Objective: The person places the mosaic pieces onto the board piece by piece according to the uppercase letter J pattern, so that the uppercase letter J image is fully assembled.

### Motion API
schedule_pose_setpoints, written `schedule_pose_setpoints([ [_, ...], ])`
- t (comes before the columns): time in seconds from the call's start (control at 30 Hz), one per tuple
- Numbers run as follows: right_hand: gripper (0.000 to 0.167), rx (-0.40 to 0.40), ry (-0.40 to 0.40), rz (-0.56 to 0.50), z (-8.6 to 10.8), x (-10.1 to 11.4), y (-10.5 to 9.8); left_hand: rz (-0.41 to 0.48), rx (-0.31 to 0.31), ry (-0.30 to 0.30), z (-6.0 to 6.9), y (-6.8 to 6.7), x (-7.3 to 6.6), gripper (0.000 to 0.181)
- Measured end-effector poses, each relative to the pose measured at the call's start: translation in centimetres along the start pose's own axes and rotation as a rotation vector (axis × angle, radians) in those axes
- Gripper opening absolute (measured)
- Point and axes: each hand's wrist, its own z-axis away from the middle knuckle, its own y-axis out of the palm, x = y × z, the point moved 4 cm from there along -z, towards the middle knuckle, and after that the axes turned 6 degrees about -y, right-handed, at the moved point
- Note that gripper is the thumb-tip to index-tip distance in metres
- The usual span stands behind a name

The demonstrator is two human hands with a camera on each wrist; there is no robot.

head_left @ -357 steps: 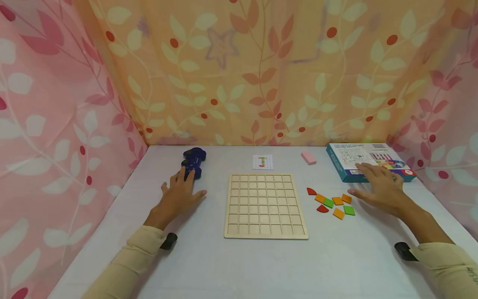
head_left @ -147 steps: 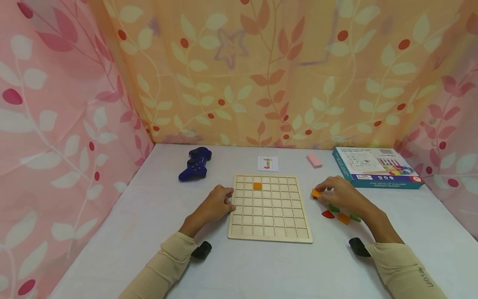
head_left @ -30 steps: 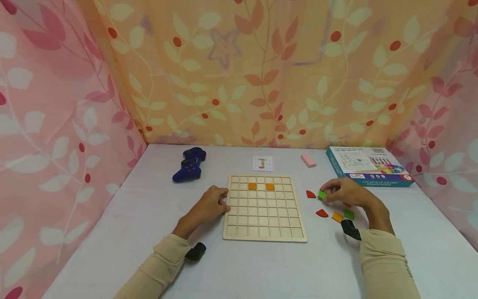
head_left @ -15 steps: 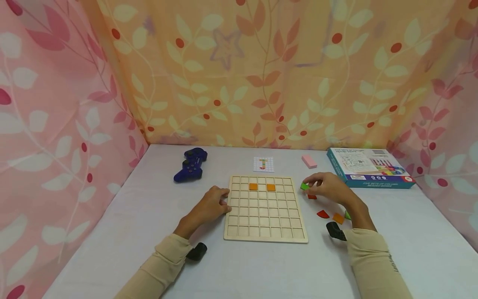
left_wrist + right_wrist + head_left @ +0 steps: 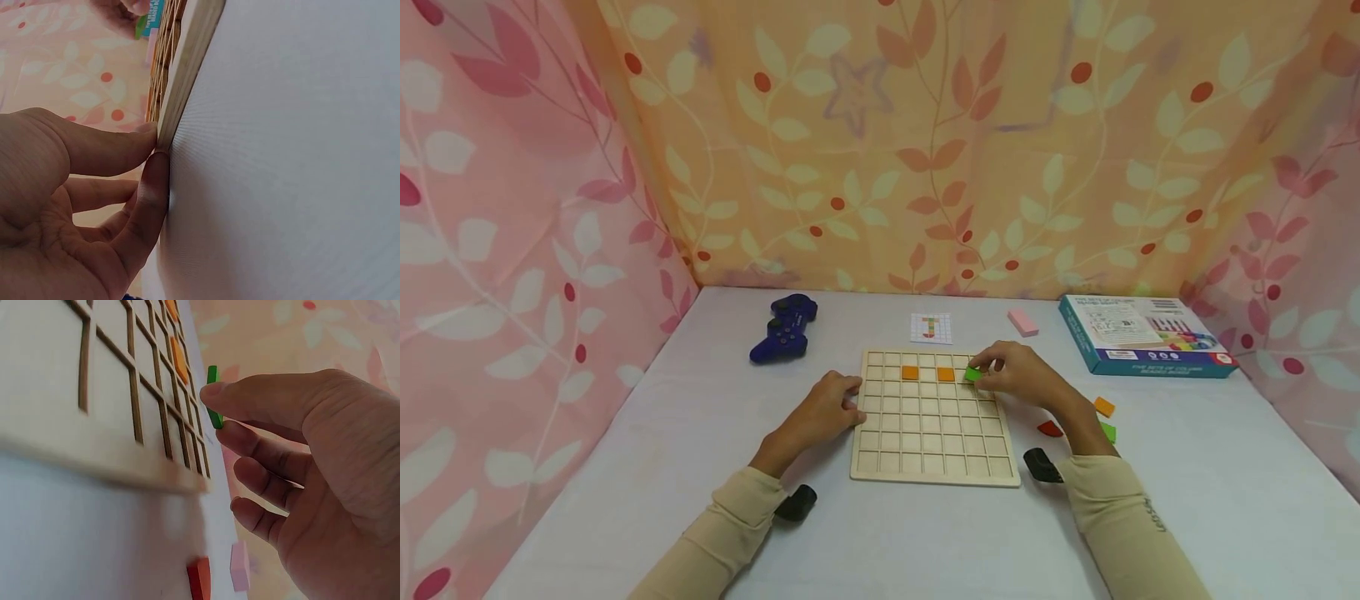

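The wooden grid board [image 5: 934, 421] lies flat on the white table, with two orange tiles [image 5: 910, 372] [image 5: 179, 359] in its second row, one square apart. At the board's left edge rests the left hand [image 5: 822, 412]; the left wrist view shows thumb and a finger of that hand [image 5: 94, 187] against the rim. Over the board's upper right part, the right hand [image 5: 1018, 372] pinches a green tile [image 5: 973, 374] between thumb and finger. In the right wrist view this tile [image 5: 214, 397] is held on edge above the board by the hand [image 5: 312, 444].
Right of the board lie a red piece [image 5: 1049, 428], an orange tile [image 5: 1104, 407] and a green tile [image 5: 1108, 432], partly behind the forearm. Behind stand a patterned card [image 5: 931, 328], a pink block [image 5: 1022, 322] and a box [image 5: 1146, 336]. A blue game controller [image 5: 783, 329] is at left.
Earlier the board was bare; two orange tiles now sit in it. The right hand has picked up a green tile and carried it left over the board. The left hand moved from the controller to the board.
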Motion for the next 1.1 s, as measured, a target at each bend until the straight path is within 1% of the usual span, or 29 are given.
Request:
schedule_pose_setpoints([
  [0.23, 0.030, 0.017, -0.072, 0.017, -1.3, 1.5, 1.5, -0.001, 0.006, 0.013, -0.2, 0.0, -0.1, 0.061],
  [0.5, 0.029, 0.046, -0.148, 0.053, -3.3, 3.1, 2.4, -0.013, 0.002, 0.006, -0.1, -0.1, -0.1, 0.061],
  [0.77, 0.028, 0.068, -0.125, 0.049, -5.0, 3.3, 3.7, -0.016, 0.002, 0.008, 0.0, 0.0, 0.0, 0.060],
  [0.9, 0.026, 0.070, -0.130, 0.058, -5.3, 3.6, 4.0, -0.019, 0.000, 0.014, 0.0, 0.0, 0.0, 0.060],
  [1.1, 0.022, 0.076, -0.128, 0.062, -5.3, 3.9, 3.9, -0.021, -0.002, 0.015, -0.1, 0.0, 0.1, 0.060],
])
